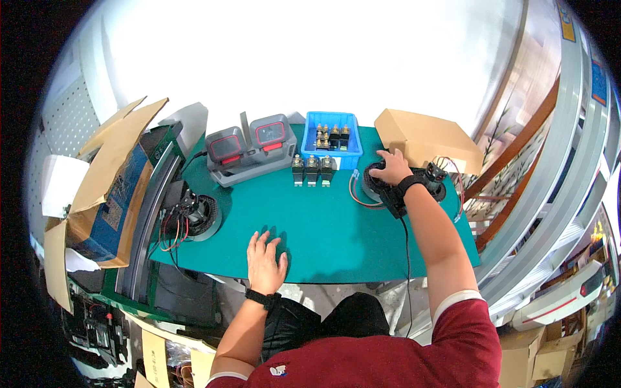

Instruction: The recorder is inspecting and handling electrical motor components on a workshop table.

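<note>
My right hand (392, 169) reaches to the far right of the green mat, over a round black motor-like unit (371, 183). Its fingers are spread across the unit's top, and the hand hides part of it. Red and pale wires loop from the unit's left side. A second black part with thin wires (436, 173) stands right of my wrist. My left hand (265, 264) lies near the mat's front edge, fingers apart and holding nothing. Three black blocks with brass terminals (312, 171) stand in a row before a blue bin (349, 160) holding several similar ones.
A grey dock (237, 176) with two red-trimmed packs sits back left. Another wired round motor-like unit (208, 218) stands at the left edge. A closed cardboard box (427, 132) is back right, an open carton (123, 187) far left. A black cable (407, 258) hangs over the front edge.
</note>
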`<state>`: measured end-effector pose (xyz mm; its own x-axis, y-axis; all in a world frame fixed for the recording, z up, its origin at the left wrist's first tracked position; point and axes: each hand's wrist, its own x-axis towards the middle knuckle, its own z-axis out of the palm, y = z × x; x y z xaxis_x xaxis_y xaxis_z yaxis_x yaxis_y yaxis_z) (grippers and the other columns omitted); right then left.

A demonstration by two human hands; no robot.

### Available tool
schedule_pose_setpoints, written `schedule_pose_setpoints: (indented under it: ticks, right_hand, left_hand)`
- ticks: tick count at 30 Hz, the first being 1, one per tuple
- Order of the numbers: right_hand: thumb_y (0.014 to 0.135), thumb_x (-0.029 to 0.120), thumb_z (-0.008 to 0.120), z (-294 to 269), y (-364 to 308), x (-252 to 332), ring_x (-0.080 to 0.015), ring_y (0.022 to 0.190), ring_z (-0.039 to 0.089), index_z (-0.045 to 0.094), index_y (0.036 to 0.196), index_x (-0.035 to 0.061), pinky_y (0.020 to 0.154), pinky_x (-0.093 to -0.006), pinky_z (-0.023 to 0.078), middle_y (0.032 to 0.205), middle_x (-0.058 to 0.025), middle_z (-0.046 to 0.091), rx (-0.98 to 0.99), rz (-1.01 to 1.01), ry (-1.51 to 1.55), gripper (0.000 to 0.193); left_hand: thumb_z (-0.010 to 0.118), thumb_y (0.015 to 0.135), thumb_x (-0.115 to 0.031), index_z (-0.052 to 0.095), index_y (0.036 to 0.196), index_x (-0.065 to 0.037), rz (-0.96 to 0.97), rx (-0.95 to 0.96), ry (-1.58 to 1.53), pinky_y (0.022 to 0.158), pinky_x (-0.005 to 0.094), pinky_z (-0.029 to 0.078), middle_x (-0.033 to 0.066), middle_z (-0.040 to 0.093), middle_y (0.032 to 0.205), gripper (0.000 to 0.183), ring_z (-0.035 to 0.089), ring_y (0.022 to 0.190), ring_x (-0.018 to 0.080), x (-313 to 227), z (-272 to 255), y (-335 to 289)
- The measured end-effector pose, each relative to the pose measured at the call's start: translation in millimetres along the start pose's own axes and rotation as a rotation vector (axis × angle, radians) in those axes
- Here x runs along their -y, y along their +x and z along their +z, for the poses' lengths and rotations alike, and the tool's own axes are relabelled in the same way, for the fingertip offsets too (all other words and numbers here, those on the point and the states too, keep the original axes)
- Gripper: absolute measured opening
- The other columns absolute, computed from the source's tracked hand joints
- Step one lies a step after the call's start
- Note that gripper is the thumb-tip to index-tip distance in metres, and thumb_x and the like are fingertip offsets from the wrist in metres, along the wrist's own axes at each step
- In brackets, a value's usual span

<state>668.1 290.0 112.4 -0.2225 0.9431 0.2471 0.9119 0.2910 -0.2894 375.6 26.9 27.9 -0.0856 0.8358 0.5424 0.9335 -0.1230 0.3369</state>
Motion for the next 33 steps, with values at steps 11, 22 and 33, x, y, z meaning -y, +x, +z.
schedule_pose_setpoints:
  ticks: [11,22,33]
  right_hand:
    - [0.066,0.023,0.067,11.3,12.1,-20.2,-0.0339,0.104,0.052,0.063,0.104,0.0149,0.090,-0.0397,0.044,0.097,-0.0192,0.060,0.057,-0.007,0.105,0.039]
    - [0.072,0.014,0.070,-16.8,-52.3,17.4,-0.0163,0.068,0.061,0.062,0.106,0.0043,0.054,-0.0289,0.050,0.084,-0.0097,0.063,0.117,-0.020,0.576,0.036]
    - [0.084,0.011,0.062,-57.8,-125.5,105.0,-0.0086,0.083,0.058,0.048,0.125,0.0093,0.066,-0.0239,0.049,0.098,-0.0003,0.059,0.317,-0.068,1.081,0.044]
  left_hand:
    - [0.061,0.073,-0.010,0.055,0.107,-0.003,-0.001,-0.019,-0.044,0.100,0.0467,0.031,0.0198,0.046,0.121,0.035,0.035,0.120,0.0401,-0.6,-2.4,1.6]
    - [0.062,0.073,-0.010,0.056,0.105,-0.004,0.003,-0.092,-0.120,0.099,0.0451,0.033,0.0172,0.049,0.119,0.032,0.038,0.120,0.0368,9.2,0.6,-4.0]
    - [0.054,0.090,-0.025,0.054,0.103,-0.008,-0.903,0.514,-1.977,0.080,0.0338,0.049,0.0086,0.059,0.107,0.021,0.058,0.097,0.0217,-50.8,14.5,-40.8]
